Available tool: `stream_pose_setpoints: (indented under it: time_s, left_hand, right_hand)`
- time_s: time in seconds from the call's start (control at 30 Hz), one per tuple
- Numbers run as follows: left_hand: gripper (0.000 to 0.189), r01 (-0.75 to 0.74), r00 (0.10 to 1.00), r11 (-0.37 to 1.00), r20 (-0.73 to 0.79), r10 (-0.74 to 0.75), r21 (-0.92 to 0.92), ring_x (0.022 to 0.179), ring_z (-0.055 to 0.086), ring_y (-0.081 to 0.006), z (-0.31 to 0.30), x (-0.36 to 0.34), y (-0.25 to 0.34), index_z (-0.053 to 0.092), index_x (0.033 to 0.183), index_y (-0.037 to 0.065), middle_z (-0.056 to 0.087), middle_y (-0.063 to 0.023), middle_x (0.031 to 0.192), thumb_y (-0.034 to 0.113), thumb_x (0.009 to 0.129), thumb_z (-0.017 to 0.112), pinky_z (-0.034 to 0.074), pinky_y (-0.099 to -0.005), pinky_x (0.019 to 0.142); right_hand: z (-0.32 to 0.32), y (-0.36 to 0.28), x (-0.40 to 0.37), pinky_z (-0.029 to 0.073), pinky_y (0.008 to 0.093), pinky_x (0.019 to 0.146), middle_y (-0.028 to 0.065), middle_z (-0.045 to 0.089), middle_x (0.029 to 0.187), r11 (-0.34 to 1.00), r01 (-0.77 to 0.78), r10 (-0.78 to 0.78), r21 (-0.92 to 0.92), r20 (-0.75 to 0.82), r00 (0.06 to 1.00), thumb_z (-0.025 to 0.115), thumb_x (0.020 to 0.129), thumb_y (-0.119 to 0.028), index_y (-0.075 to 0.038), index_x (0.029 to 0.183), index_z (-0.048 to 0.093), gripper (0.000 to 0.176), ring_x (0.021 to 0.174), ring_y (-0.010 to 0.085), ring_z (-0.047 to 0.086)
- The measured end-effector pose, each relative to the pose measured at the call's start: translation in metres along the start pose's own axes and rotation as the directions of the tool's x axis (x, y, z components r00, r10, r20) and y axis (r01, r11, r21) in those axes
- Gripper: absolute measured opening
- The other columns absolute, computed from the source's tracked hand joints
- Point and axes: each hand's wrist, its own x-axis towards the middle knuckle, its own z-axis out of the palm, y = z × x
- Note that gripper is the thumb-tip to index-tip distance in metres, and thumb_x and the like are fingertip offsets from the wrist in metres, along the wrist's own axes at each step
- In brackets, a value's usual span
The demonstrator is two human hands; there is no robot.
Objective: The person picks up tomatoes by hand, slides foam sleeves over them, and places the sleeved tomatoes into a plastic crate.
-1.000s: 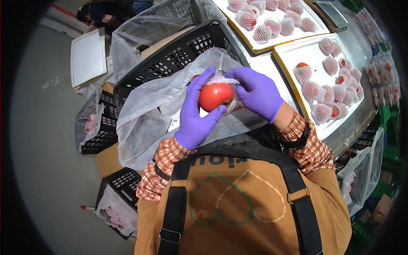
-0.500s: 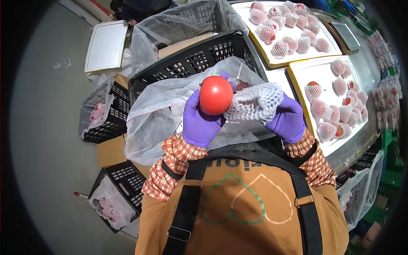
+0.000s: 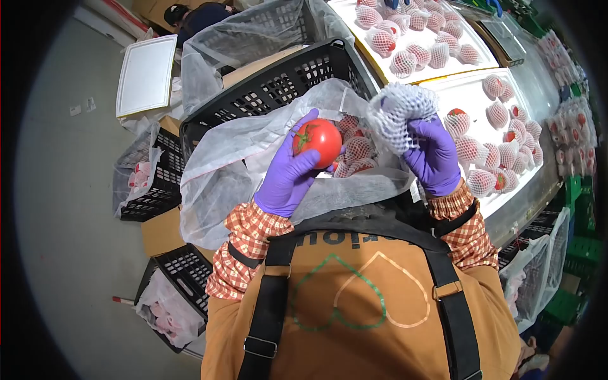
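Observation:
A ripe red tomato (image 3: 324,143) with a green calyx is held in my left hand (image 3: 286,171), gloved in purple, its fingers wrapped round the fruit. My right hand (image 3: 436,155), gloved the same way, grips a crumpled white foam net sleeve (image 3: 400,114), apart from the tomato. Both hands are over a black crate (image 3: 278,95) lined with translucent plastic film (image 3: 221,161). Inside that crate, just beyond the tomato, lie several tomatoes in foam nets (image 3: 359,149).
White trays at right hold several net-wrapped tomatoes (image 3: 467,149). More lined crates stand at left (image 3: 152,171) and lower left (image 3: 183,272). A white foam lid (image 3: 145,76) lies at upper left. A person in dark clothing (image 3: 202,19) is at the top; a blue-gloved hand reaches in above the far tray.
My right hand has moved up and away with the foam net, leaving a gap between it and the tomato. My left hand has turned the tomato so its calyx shows.

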Motion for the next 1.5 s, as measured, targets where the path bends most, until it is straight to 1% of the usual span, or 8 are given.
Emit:
stream_pose_setpoints:
  time_s: [0.13, 0.37, 0.53, 0.7, 0.97, 1.1, 1.2, 1.5]
  left_hand:
    - [0.095, -0.256, 0.959, 0.734, 0.068, 0.275, 0.629, 0.12, 0.05, -0.0216, 0.01, 0.005, -0.006, 0.028, 0.143, 0.004, 0.045, -0.0123, 0.134, 0.019, 0.067, 0.084, 0.046, -0.0343, 0.098]
    - [0.095, -0.295, 0.902, 0.528, 0.05, 0.428, 0.796, 0.104, 0.058, -0.02, 0.022, 0.009, -0.013, 0.034, 0.14, 0.006, 0.05, -0.0112, 0.122, 0.018, 0.062, 0.087, 0.053, -0.0317, 0.084]
    - [0.076, -0.259, 0.782, -0.276, 0.369, 0.503, 0.925, 0.072, 0.062, -0.0169, 0.027, 0.009, 0.002, 0.046, 0.133, 0.007, 0.06, -0.009, 0.104, 0.029, 0.069, 0.082, 0.051, -0.0286, 0.062]
    - [0.053, -0.303, 0.854, 0.07, 0.238, 0.463, 0.951, 0.069, 0.058, -0.0107, 0.028, 0.004, 0.005, 0.049, 0.131, 0.006, 0.061, -0.0046, 0.092, 0.02, 0.084, 0.068, 0.049, -0.0245, 0.063]
    - [0.041, 0.12, 0.975, 0.874, -0.222, -0.015, 0.471, 0.086, 0.061, -0.0134, 0.019, 0.022, -0.002, 0.044, 0.134, 0.003, 0.061, -0.0068, 0.106, 0.02, 0.097, 0.047, 0.051, -0.026, 0.075]
    - [0.048, -0.264, 0.956, 0.712, 0.274, 0.104, 0.65, 0.113, 0.056, -0.021, 0.008, 0.021, -0.034, 0.039, 0.136, 0.001, 0.051, -0.0115, 0.129, 0.028, 0.098, 0.048, 0.048, -0.0349, 0.094]
    - [0.046, 0.15, 0.989, 0.989, 0.009, -0.15, 0.002, 0.115, 0.054, -0.0196, 0.01, 0.021, -0.04, 0.04, 0.136, 0.0, 0.052, -0.0109, 0.129, 0.019, 0.096, 0.05, 0.045, -0.0336, 0.097]
    - [0.05, 0.12, 0.992, 0.991, 0.034, -0.122, 0.063, 0.117, 0.053, -0.0186, 0.028, 0.042, -0.029, 0.042, 0.134, -0.002, 0.053, -0.0098, 0.129, 0.008, 0.087, 0.057, 0.043, -0.0317, 0.1]
  right_hand:
    - [0.012, -0.001, 0.0, 0.045, 0.0363, 0.098, 0.0121, 0.059, 0.118, 0.966, 0.108, -0.128, -0.233, -0.074, 0.989, 0.052, 0.086, 0.002, 0.002, 0.129, 0.045, 0.044, 0.113, 0.0213, 0.056]
    - [0.013, 0.026, 0.001, 0.032, 0.0332, 0.108, 0.0117, 0.044, 0.138, 0.523, 0.18, 0.001, -0.833, 0.212, 0.977, 0.072, 0.081, -0.012, 0.001, 0.14, 0.034, 0.072, 0.127, 0.0201, 0.043]
    - [0.029, 0.041, 0.005, 0.033, 0.0338, 0.107, 0.013, 0.043, 0.138, 0.501, 0.131, 0.025, -0.855, 0.166, 0.986, 0.073, 0.08, -0.017, 0.002, 0.14, 0.032, 0.075, 0.124, 0.0221, 0.046]
    - [0.016, 0.035, 0.007, 0.043, 0.0343, 0.1, 0.0141, 0.053, 0.127, 0.947, -0.241, 0.233, -0.214, -0.061, 0.971, 0.057, 0.091, -0.028, 0.003, 0.133, 0.042, 0.054, 0.115, 0.0219, 0.054]
    - [0.004, 0.018, -0.006, 0.043, 0.046, 0.102, 0.0192, 0.046, 0.135, 0.935, -0.312, 0.315, 0.171, 0.008, 0.949, 0.051, 0.094, -0.032, -0.001, 0.136, 0.037, 0.055, 0.124, 0.031, 0.048]
    - [-0.002, 0.013, -0.015, 0.043, 0.0456, 0.102, 0.0192, 0.045, 0.136, 0.955, -0.281, 0.28, 0.098, 0.026, 0.96, 0.054, 0.092, -0.03, 0.0, 0.138, 0.036, 0.057, 0.125, 0.0306, 0.048]
    - [0.009, 0.0, -0.018, 0.04, 0.0341, 0.103, 0.0153, 0.048, 0.133, 0.926, -0.307, 0.33, -0.222, 0.074, 0.941, 0.069, 0.081, -0.033, 0.003, 0.138, 0.035, 0.075, 0.122, 0.0235, 0.05]
    - [-0.003, 0.011, -0.007, 0.043, 0.0389, 0.102, 0.0182, 0.049, 0.131, 0.977, -0.212, 0.212, -0.008, 0.007, 0.977, 0.056, 0.094, -0.034, 0.003, 0.133, 0.039, 0.057, 0.118, 0.0276, 0.053]
